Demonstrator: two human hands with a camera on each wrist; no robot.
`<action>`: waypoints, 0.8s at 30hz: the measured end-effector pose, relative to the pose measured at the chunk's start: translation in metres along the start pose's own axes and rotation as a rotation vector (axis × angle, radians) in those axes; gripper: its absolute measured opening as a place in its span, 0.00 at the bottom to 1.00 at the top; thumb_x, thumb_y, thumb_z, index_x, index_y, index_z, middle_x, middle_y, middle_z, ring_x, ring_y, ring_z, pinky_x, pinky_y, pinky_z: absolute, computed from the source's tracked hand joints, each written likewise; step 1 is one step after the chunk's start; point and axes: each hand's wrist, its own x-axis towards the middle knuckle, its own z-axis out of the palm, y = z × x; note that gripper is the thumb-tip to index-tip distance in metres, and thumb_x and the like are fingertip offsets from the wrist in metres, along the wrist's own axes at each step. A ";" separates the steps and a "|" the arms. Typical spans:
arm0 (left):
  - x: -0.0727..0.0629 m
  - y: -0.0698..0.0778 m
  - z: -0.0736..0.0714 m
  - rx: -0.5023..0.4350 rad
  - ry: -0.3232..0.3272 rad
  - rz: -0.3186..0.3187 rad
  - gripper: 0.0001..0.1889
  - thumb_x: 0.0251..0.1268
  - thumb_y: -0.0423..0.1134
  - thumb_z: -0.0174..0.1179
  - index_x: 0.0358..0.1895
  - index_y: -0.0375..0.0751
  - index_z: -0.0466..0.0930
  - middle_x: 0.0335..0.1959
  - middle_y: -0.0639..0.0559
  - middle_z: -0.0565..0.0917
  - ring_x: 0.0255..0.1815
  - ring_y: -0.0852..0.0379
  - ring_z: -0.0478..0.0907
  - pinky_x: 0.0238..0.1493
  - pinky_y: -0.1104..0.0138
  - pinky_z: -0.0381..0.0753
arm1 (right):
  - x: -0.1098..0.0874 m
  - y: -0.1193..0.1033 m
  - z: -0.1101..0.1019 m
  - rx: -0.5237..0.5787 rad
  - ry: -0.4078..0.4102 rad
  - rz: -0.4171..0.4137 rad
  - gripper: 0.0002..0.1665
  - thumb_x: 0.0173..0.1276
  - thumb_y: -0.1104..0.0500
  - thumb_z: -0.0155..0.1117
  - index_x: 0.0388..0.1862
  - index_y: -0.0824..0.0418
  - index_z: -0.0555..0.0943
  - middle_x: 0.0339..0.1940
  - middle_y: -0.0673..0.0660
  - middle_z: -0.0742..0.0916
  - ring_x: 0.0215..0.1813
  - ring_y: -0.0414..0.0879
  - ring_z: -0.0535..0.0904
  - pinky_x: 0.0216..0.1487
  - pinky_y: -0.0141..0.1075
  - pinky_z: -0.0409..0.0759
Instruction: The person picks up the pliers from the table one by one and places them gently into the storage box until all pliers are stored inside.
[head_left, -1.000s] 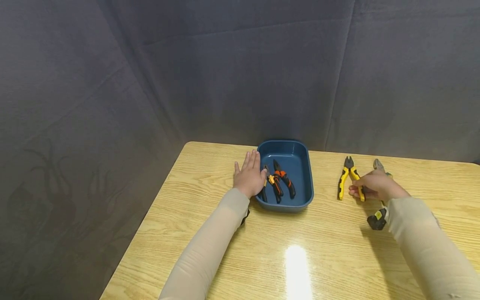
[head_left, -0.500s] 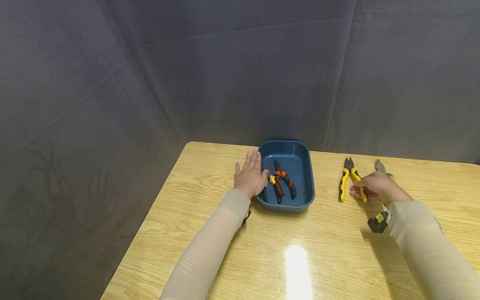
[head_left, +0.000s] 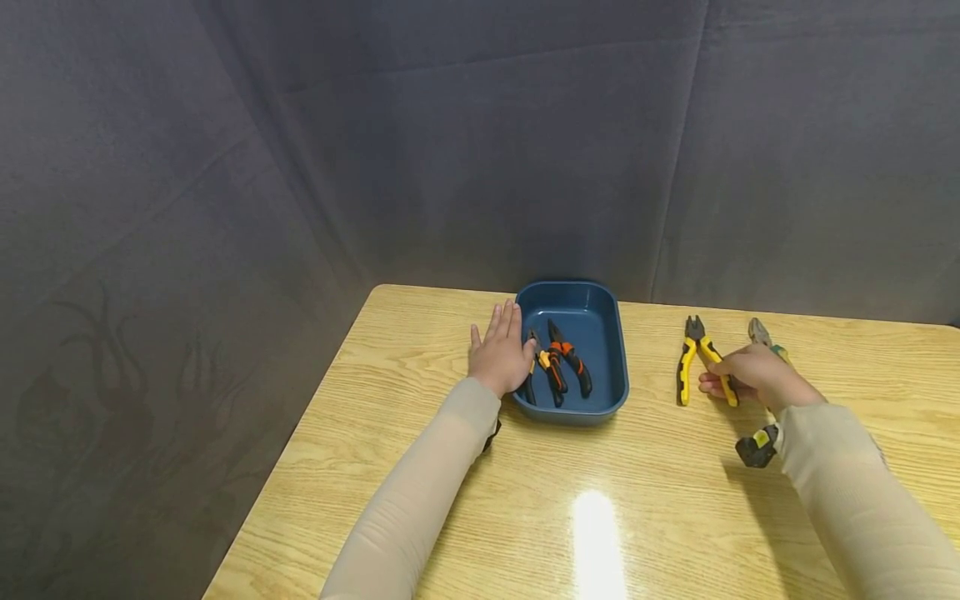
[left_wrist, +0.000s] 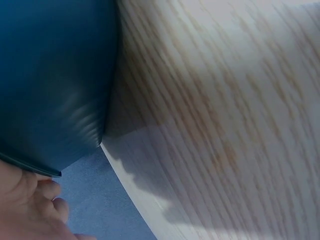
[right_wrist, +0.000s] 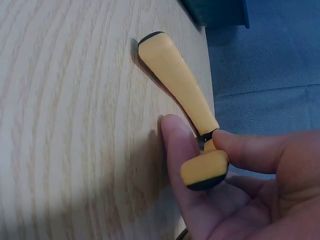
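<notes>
My left hand (head_left: 500, 352) lies along the left rim of a blue tray (head_left: 619, 367), fingers straight, thumb over the rim. Inside the tray are several pliers, among them orange-and-black pliers (head_left: 573, 368). With thumb and fingers, my right hand (head_left: 761, 373) pinches one handle of yellow-and-black pliers (head_left: 684, 371), whose handles stand spread apart with the dark jaws toward the back. In the right wrist view, the free yellow handle (right_wrist: 177, 82) is close over the wood and the pinched handle's end points at the camera. The left wrist view shows the tray's outer wall (left_wrist: 55, 75).
Pliers with a grey head (head_left: 758, 331) and a green part lie behind my right hand, mostly hidden by it. A grey cloth (head_left: 480, 167) hangs behind the wooden table (head_left: 540, 508). The tray stands near the table's back edge.
The yellow-and-black pliers have turned slightly, and their handles stand a little wider apart. My left hand and the tray stay in place.
</notes>
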 end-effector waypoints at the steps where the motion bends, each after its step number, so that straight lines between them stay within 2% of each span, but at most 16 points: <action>1: 0.000 0.000 0.000 -0.001 0.001 -0.001 0.36 0.84 0.57 0.36 0.84 0.48 0.35 0.85 0.55 0.35 0.83 0.58 0.27 0.80 0.45 0.35 | 0.000 0.000 0.000 0.003 -0.001 -0.004 0.24 0.81 0.67 0.45 0.63 0.90 0.64 0.33 0.53 0.89 0.36 0.40 0.87 0.44 0.34 0.86; 8: 0.001 -0.001 0.001 0.003 0.009 0.003 0.36 0.84 0.57 0.36 0.84 0.48 0.36 0.85 0.54 0.36 0.83 0.57 0.28 0.80 0.44 0.36 | -0.002 0.001 0.001 0.014 -0.004 -0.007 0.24 0.82 0.67 0.45 0.64 0.89 0.64 0.34 0.53 0.89 0.37 0.39 0.87 0.45 0.34 0.86; 17: 0.005 -0.002 0.001 0.000 0.010 -0.003 0.37 0.83 0.56 0.37 0.84 0.48 0.35 0.85 0.55 0.36 0.83 0.57 0.28 0.80 0.44 0.36 | -0.002 0.001 0.000 0.093 -0.012 -0.008 0.24 0.82 0.67 0.44 0.65 0.89 0.62 0.34 0.53 0.89 0.37 0.39 0.87 0.47 0.35 0.86; 24: 0.004 -0.001 0.000 0.006 0.005 -0.001 0.37 0.83 0.57 0.36 0.84 0.48 0.35 0.85 0.55 0.36 0.83 0.57 0.28 0.80 0.44 0.36 | -0.003 0.001 -0.001 0.097 -0.021 -0.013 0.23 0.82 0.66 0.44 0.64 0.86 0.63 0.35 0.52 0.89 0.37 0.39 0.87 0.46 0.34 0.86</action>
